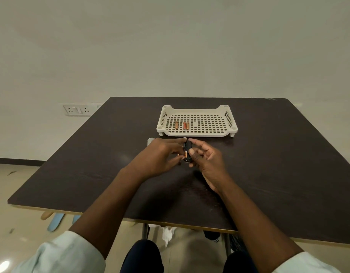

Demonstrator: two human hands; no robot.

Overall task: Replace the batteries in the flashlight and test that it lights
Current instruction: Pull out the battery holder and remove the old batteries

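Both my hands meet over the middle of the dark table [268,174]. Between them is a black battery holder [188,152] with a black-and-copper battery [185,151] lying in it. My left hand [160,156] touches the battery side with its fingertips and thumb. My right hand [205,158] grips the holder from the right with thumb and forefinger. Beyond them stands a cream perforated tray [196,133] with three copper-coloured batteries [185,126] lying in its left half. A pale cylindrical piece [150,140] shows just past my left hand, mostly hidden.
The tray sits at the far middle of the table. A wall socket plate [79,109] is on the wall at left. Under the near table edge are metal legs [145,231] and some white crumpled material [168,234].
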